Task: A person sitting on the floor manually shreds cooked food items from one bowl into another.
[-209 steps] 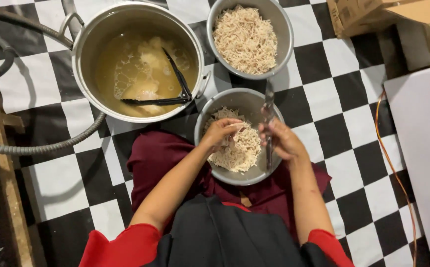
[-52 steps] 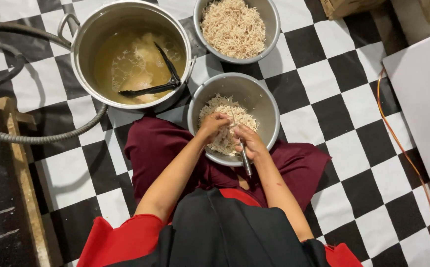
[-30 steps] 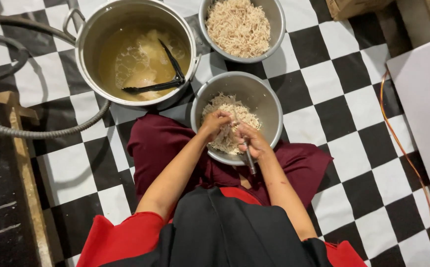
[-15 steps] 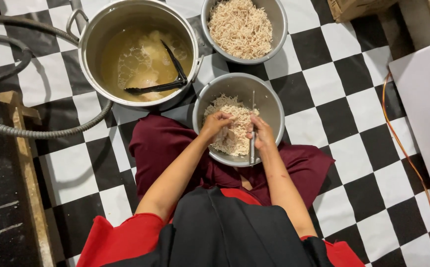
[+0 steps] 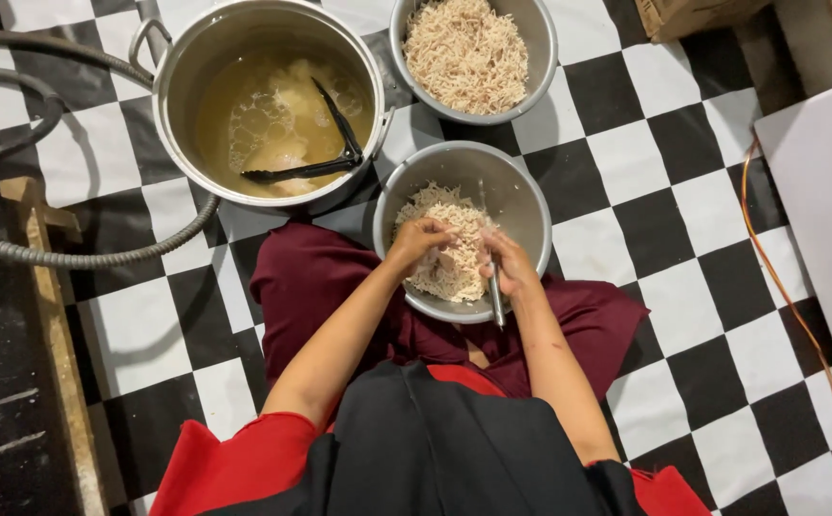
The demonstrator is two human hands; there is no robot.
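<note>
A steel bowl (image 5: 521, 205) sits on the floor against my knees, half filled with pale shredded meat (image 5: 440, 272). My left hand (image 5: 421, 239) rests on the pile, fingers curled around a clump of shreds. Beside it my right hand (image 5: 508, 268) grips a metal fork (image 5: 496, 296), handle pointing back toward me, its tip hidden in the shreds. The two hands are almost touching over the middle of the bowl.
A big steel pot (image 5: 272, 100) of yellowish broth holds black tongs (image 5: 315, 162). A second bowl of shredded meat (image 5: 468, 53) stands behind. A grey hose (image 5: 81, 253) curves left. An orange cable (image 5: 798, 315), white board (image 5: 831, 210) and cardboard box (image 5: 683, 14) lie right.
My right hand with the fork has shifted from the bowl's near edge up onto the pile, closer to my left hand. The left hand keeps working the same clump.
</note>
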